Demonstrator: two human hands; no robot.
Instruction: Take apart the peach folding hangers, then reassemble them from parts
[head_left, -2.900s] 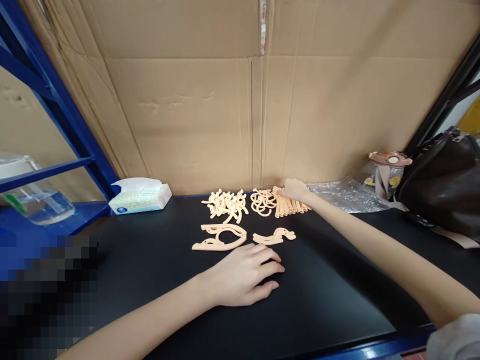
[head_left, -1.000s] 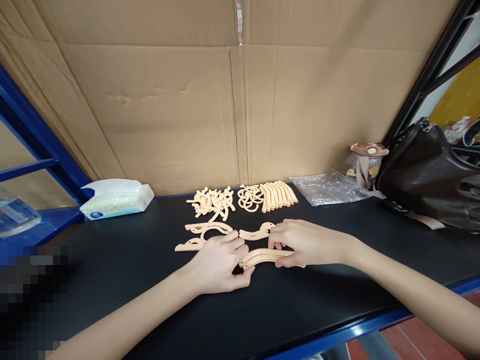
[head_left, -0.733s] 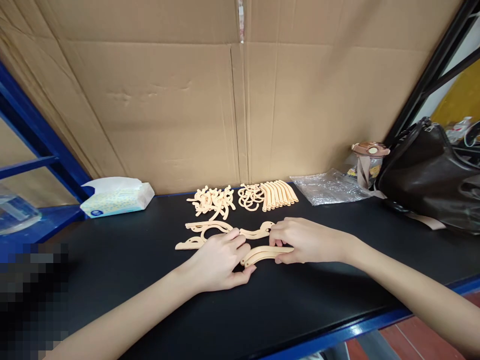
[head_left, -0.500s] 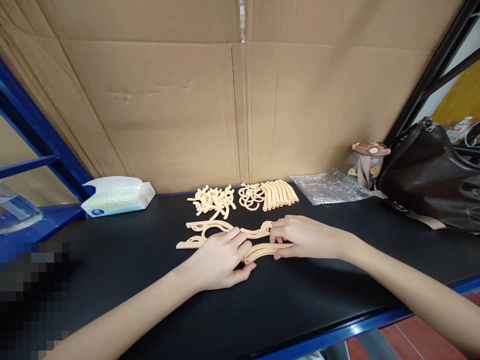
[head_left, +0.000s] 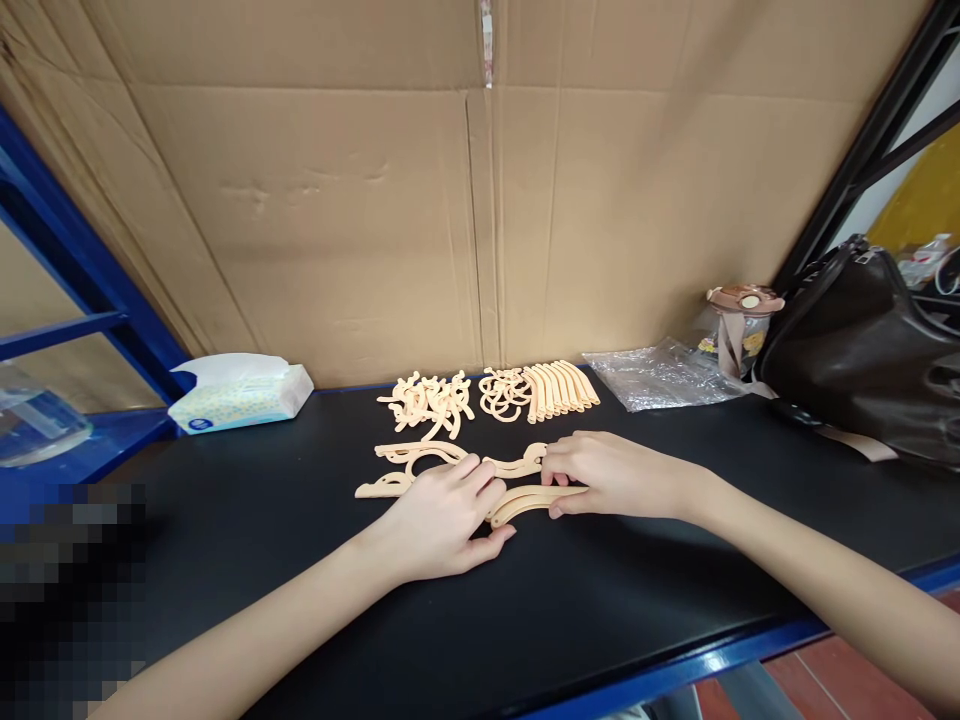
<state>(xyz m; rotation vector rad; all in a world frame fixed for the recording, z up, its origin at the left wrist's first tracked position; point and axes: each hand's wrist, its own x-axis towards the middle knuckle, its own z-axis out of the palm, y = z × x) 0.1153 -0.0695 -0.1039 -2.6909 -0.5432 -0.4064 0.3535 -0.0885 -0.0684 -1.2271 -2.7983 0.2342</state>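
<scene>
Beige plastic pieces shaped like folding hanger parts lie in front of me on the black tabletop. My right hand [head_left: 600,474] pinches the right end of a curved hanger arm [head_left: 532,498], its fingers also touching a notched hanger arm [head_left: 516,467] just behind. My left hand [head_left: 454,515] is curled over the left ends of these pieces, with its thumb lying along the near side; its fingertips are partly hidden. Left of it sit a hook-like ring piece [head_left: 411,464], a long arm [head_left: 412,450] and another notched arm [head_left: 381,490], partly covered by the hand.
Behind the hands are a pile of small hooks [head_left: 431,398], several curled pieces [head_left: 504,392] and a row of curved arms [head_left: 562,390]. A tissue pack [head_left: 240,392] stands left; a clear plastic bag [head_left: 660,375], a bottle [head_left: 742,325] and a dark bag [head_left: 855,350] are right.
Both hands stay almost where they were on the beige pieces. The whole view has shifted very slightly; nothing is visibly picked up or let go.
</scene>
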